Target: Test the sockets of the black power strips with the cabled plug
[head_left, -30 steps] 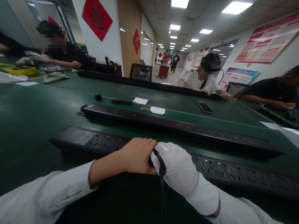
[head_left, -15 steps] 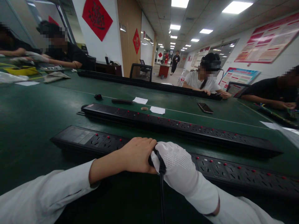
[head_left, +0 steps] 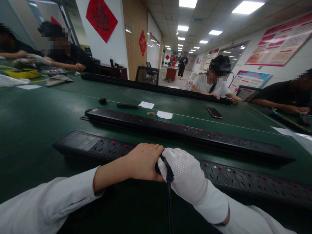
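A long black power strip (head_left: 243, 180) with red indicator lights lies across the green table in front of me. Over its middle my right hand (head_left: 182, 167), in a white dotted glove, is closed round a black plug (head_left: 158, 167). The plug's black cable (head_left: 169, 204) hangs down toward me. My left hand (head_left: 146, 162), bare, is closed against the plug from the other side, its fingers curled over and touching the glove. Both hands cover the sockets beneath, so where the plug's pins sit is hidden.
A second black power strip (head_left: 180, 128) lies just beyond, and a long black bar (head_left: 146, 87) farther back. Between them are paper slips (head_left: 164, 115), a small black part (head_left: 102, 101) and a phone (head_left: 214, 112). Other people sit round the table's far side.
My hands, the plug and the power strips stay in place. Only the person standing in the far walkway has changed stance slightly.
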Available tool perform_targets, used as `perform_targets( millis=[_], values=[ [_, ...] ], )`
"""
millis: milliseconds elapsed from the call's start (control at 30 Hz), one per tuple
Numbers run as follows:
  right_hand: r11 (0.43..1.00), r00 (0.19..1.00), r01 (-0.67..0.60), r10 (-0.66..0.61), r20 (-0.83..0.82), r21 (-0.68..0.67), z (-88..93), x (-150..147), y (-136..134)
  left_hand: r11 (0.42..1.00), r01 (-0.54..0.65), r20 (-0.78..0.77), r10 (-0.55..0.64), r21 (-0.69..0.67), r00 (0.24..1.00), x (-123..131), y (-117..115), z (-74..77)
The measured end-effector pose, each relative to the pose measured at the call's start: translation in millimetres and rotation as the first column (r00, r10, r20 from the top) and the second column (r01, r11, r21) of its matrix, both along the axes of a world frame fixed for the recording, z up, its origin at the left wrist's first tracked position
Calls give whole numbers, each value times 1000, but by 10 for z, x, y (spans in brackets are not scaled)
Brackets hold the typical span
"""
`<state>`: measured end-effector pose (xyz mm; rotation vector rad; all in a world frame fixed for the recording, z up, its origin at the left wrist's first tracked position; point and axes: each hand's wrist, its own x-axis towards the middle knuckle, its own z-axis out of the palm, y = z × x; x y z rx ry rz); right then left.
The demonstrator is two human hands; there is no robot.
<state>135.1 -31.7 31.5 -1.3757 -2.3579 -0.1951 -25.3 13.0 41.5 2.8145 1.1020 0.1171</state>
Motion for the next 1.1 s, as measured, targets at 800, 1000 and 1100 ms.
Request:
perform_targets(
  millis=[800,1000,1100],
  values=[
    [1000,1000,1,-1,11,4,14,-9,1,1000,5,9,-5,-21,1000,-3,-4,3],
    [1000,1000,3,-3,9,9,29,-14,-5,999,-7,-20,6,-32,1000,11,-12,22],
    [1000,1000,10,-10,16,3,23,-12,-2,999,-8,-21,7,-33,1000,10,-15,30]
  ],
)
